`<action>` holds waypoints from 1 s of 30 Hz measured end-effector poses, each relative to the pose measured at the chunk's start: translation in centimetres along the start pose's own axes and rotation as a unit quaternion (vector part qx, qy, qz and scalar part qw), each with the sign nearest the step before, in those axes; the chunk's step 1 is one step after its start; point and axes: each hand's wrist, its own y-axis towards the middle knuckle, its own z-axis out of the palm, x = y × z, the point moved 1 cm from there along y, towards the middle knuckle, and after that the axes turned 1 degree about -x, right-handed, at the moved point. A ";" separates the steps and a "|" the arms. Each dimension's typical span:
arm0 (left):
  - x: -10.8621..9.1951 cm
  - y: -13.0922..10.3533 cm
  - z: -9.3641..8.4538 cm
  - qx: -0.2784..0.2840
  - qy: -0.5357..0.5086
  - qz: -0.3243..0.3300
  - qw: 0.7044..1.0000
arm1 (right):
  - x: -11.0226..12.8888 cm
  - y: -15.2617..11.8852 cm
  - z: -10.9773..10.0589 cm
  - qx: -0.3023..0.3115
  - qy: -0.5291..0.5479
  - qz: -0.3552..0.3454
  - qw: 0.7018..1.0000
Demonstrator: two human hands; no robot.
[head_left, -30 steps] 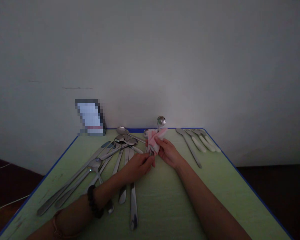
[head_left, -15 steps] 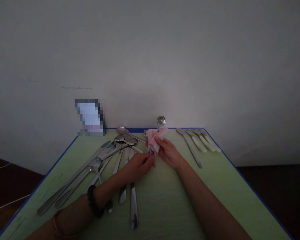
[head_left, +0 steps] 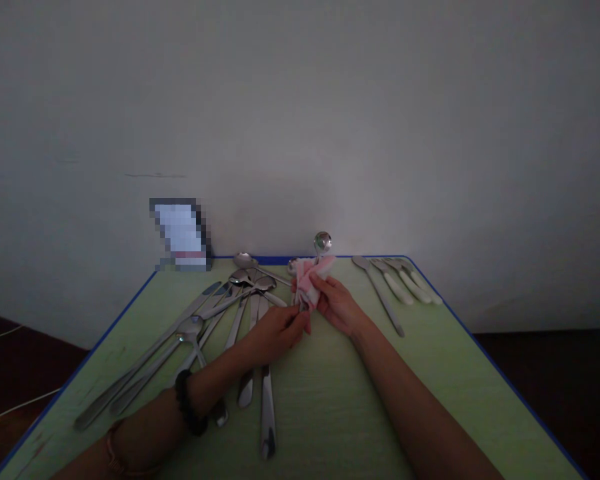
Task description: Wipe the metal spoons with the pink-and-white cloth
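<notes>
A shiny metal spoon (head_left: 323, 242) stands up with its round bowl above a pink and white cloth (head_left: 307, 280), which is wrapped about its handle. My right hand (head_left: 339, 307) is closed on the cloth, its thumb pressing the folds from the right. Lower down, my left hand (head_left: 279, 328) pinches what looks like the end of the spoon's handle; its fingertips partly hide the grip. Behind the cloth another spoon bowl (head_left: 292, 265) shows in part. Left of my hands lies a loose pile of metal spoons (head_left: 190, 327) and knives (head_left: 180, 320), partly covered by my left forearm.
To the right, a lone spoon (head_left: 380, 297) lies beside several forks with pale handles (head_left: 400, 291). A blurred-out screen device (head_left: 180, 233) leans on the wall (head_left: 300, 133) at the back left. The green table (head_left: 330, 413) has a blue edge and meets the wall.
</notes>
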 end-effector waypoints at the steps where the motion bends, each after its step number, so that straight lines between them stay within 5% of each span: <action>1: 0.0 0.0 0.0 0.001 -0.001 0.000 1.000 | 0.0 0.0 0.0 -0.001 0.001 -0.001 1.000; 11: 0.4 0.1 0.2 0.003 0.012 -0.001 1.000 | -0.2 0.3 -0.4 0.003 0.023 0.001 1.000; 23: 0.3 -0.4 0.1 0.011 0.099 0.048 0.994 | 0.8 1.0 -1.0 -0.136 0.196 -0.023 0.971; 30: 0.0 -0.5 -0.3 0.046 0.057 0.018 0.997 | 0.5 1.4 -2.1 -0.157 0.182 -0.076 0.968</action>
